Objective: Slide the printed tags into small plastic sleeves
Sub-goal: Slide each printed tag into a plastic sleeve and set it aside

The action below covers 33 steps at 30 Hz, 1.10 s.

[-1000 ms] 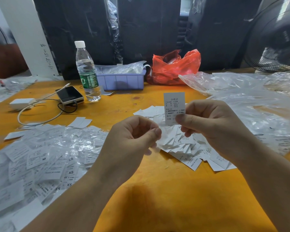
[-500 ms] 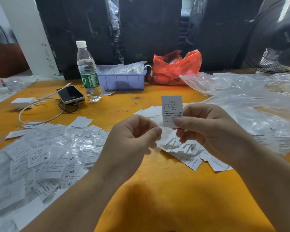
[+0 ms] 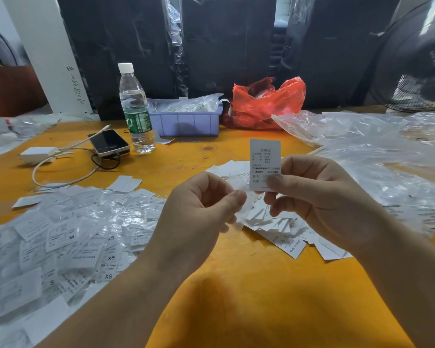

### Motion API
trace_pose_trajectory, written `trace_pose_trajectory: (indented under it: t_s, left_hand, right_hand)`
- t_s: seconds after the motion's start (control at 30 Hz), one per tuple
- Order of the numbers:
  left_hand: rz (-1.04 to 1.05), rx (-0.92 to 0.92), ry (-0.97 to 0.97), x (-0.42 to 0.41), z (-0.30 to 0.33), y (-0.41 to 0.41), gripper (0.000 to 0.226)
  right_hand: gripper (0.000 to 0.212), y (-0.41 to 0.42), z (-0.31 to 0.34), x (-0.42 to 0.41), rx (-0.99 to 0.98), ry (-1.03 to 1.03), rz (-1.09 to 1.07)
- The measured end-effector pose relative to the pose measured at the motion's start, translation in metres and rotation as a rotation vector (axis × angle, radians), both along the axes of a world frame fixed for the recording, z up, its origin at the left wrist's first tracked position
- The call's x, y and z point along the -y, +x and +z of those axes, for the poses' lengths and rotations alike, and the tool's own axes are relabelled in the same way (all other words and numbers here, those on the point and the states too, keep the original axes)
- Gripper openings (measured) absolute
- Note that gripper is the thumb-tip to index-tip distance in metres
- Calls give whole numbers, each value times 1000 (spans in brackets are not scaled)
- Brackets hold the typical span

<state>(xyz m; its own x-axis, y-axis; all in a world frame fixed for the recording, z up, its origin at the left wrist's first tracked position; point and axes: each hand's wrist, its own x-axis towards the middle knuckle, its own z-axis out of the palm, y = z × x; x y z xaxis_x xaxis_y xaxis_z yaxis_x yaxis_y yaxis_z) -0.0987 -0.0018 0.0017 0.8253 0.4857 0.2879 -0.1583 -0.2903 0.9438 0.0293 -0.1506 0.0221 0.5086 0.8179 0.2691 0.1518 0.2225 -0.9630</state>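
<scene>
Head view: at frame centre the right hand (image 3: 319, 197) pinches an upright printed tag (image 3: 264, 162) by its lower edge. Just left, the left hand (image 3: 199, 212) pinches a clear plastic sleeve (image 3: 244, 204), touching the tag's bottom, above loose tags (image 3: 281, 229) on the orange table (image 3: 236, 285).

Bare desk (image 3: 249, 310) lies open in the near middle, between the heap of sleeved tags (image 3: 60, 237) on the left and the loose tags (image 3: 281, 227) on the right. Farther back, a water bottle (image 3: 135, 109), phone (image 3: 109, 142), cable (image 3: 60, 172), blue tray (image 3: 189, 123) and red bag (image 3: 266, 104) crowd the way, and clear plastic bags (image 3: 377, 156) cover the right side.
</scene>
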Motion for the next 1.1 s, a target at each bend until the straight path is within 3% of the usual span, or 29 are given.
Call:
trace_pose_trajectory:
  t_s: [0.1, 0.3, 0.53, 1.1]
  left_hand:
    - [-2, 1, 2, 1, -1, 0, 17]
    - [-31, 11, -3, 3, 1, 0, 39]
    - [-126, -15, -58, 2, 2, 0, 18]
    - [-94, 21, -34, 2, 2, -1, 13]
  right_hand:
    - [25, -4, -1, -1, 179, -5, 23]
    - [24, -5, -3, -2, 230, -33, 0]
    - [23, -3, -5, -3, 237, -37, -6]
    - [24, 0, 0, 1, 192, -1, -118]
